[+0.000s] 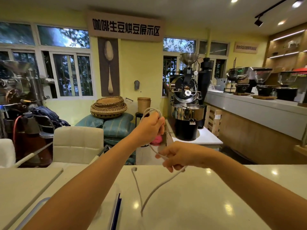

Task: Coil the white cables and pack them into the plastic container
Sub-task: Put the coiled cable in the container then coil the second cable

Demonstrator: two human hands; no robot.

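1. Above the far edge of the white bench [191, 205], both bare arms are extended forward, with the hands raised clear of the surface.
2. The left hand [150, 127] is the higher one. Its fingers [160, 124] are closed into a fist around several gathered loops of the white cable [154, 190]; the loops project upward and to the left out of the top of the fist.
3. From the underside of the left fist, a single strand runs down and to the right to the right hand [178, 155].
4. The right hand's fingers [172, 167] are curled around this strand, which passes through the grip; the thumb tip rests on it.
5. Below the right hand, the free length drops down and to the left to a low bend just above the bench, then rises again. Its long axis there is roughly diagonal.
6. The cable end, a small white plug, points upward near the far bench edge, between the two forearms.
7. A translucent container rim [38, 203] shows at lower left, partly hidden by the left forearm.
8. A dark blue flat item [117, 211] lies on the bench just right of that forearm.
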